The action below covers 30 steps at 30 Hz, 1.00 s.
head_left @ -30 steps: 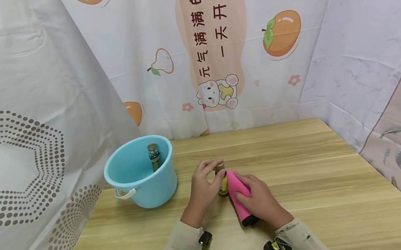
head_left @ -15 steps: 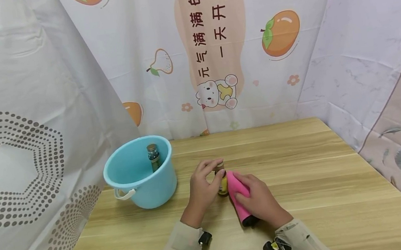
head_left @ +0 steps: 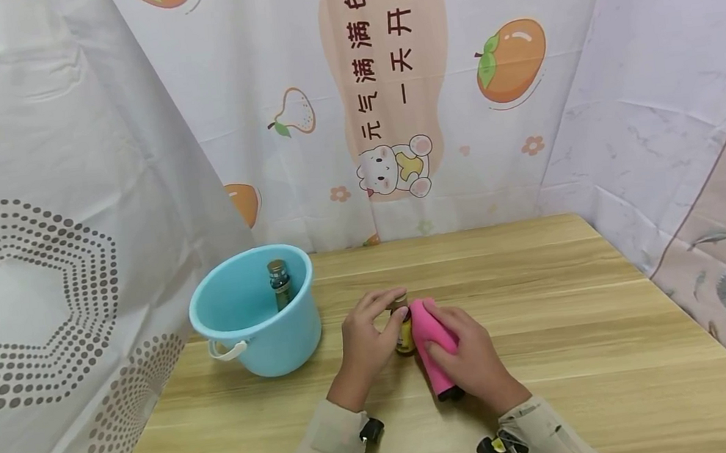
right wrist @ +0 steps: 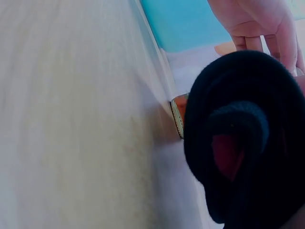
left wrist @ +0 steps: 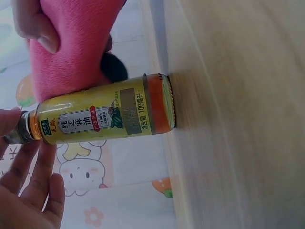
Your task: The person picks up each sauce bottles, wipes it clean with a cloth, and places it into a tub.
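A small sesame oil bottle [head_left: 404, 339] with a yellow label stands upright on the wooden table. My left hand [head_left: 368, 338] pinches it at the cap, and the left wrist view shows the label [left wrist: 95, 114] in full. Bunched in my right hand [head_left: 473, 359] is a pink cloth [head_left: 429, 337] with a black end, which touches the bottle's right side. In the right wrist view the rolled black end [right wrist: 248, 71] of the cloth hides most of the bottle; only part of its base [right wrist: 178, 112] shows.
A light blue bucket [head_left: 283, 349] with a white handle [head_left: 226, 353] stands to the left on the table [head_left: 579, 322]. A dark bottle with a gold-coloured cap [head_left: 281, 285] leans inside it. Printed curtains [head_left: 304, 173] hang behind the table and at both sides.
My right hand has shifted the pink cloth slightly upward along the bottle, away from me. The left hand and the bottle stay in place.
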Each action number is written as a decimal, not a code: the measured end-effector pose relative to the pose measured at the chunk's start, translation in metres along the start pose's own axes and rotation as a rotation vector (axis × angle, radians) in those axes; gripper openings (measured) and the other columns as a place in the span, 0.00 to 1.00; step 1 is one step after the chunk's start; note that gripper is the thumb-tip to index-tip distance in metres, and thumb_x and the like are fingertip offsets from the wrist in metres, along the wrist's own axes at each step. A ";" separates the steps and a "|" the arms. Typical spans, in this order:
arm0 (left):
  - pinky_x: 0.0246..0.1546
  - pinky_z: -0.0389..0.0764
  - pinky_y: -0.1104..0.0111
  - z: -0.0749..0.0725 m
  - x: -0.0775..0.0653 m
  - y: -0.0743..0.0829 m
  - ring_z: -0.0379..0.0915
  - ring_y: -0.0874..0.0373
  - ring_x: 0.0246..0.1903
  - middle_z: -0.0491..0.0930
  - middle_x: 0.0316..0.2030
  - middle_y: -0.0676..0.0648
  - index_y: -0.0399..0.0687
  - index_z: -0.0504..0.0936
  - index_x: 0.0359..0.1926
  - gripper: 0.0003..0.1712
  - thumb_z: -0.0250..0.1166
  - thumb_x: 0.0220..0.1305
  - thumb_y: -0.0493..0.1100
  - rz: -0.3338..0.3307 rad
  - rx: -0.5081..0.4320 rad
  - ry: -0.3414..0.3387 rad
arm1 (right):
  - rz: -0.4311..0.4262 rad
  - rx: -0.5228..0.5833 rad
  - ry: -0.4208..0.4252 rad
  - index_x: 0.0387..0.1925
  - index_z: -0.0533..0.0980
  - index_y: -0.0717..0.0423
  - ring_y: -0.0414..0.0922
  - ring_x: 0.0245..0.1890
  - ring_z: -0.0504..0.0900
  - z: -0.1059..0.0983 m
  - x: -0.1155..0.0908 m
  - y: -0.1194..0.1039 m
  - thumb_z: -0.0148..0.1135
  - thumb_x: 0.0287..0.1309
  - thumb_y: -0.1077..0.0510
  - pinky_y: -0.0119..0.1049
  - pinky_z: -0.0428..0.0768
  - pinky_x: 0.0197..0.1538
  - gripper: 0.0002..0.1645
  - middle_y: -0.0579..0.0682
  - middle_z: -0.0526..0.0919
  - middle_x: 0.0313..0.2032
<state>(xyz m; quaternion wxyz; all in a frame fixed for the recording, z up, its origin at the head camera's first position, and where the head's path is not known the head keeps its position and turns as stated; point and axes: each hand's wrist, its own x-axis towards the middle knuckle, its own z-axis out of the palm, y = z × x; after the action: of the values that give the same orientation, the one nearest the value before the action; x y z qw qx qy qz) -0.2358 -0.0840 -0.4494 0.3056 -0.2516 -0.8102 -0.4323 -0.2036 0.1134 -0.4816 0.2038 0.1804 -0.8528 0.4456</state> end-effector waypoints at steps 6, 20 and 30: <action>0.49 0.86 0.60 0.001 0.000 -0.002 0.84 0.62 0.47 0.86 0.51 0.55 0.55 0.88 0.57 0.16 0.70 0.70 0.43 0.000 -0.002 -0.011 | -0.093 0.045 0.054 0.72 0.73 0.49 0.42 0.45 0.81 -0.001 0.000 0.000 0.74 0.57 0.63 0.34 0.85 0.42 0.40 0.51 0.82 0.57; 0.43 0.86 0.52 0.000 -0.002 -0.004 0.83 0.63 0.47 0.86 0.53 0.57 0.53 0.87 0.58 0.17 0.69 0.70 0.47 -0.019 -0.022 -0.027 | -0.033 0.051 0.011 0.72 0.74 0.48 0.42 0.43 0.81 -0.001 0.000 -0.003 0.74 0.58 0.61 0.32 0.84 0.38 0.39 0.51 0.82 0.58; 0.43 0.87 0.52 0.002 -0.002 -0.004 0.82 0.62 0.50 0.85 0.53 0.58 0.59 0.87 0.58 0.18 0.71 0.69 0.50 -0.049 -0.044 -0.035 | 0.088 -0.021 -0.092 0.71 0.74 0.47 0.42 0.40 0.79 -0.003 0.000 0.000 0.74 0.59 0.59 0.33 0.80 0.39 0.38 0.53 0.83 0.56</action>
<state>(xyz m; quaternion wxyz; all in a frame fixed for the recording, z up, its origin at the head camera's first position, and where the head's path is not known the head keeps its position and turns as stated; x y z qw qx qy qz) -0.2376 -0.0848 -0.4536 0.2750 -0.2459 -0.8116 -0.4530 -0.2032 0.1157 -0.4801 0.1466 0.1606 -0.8729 0.4367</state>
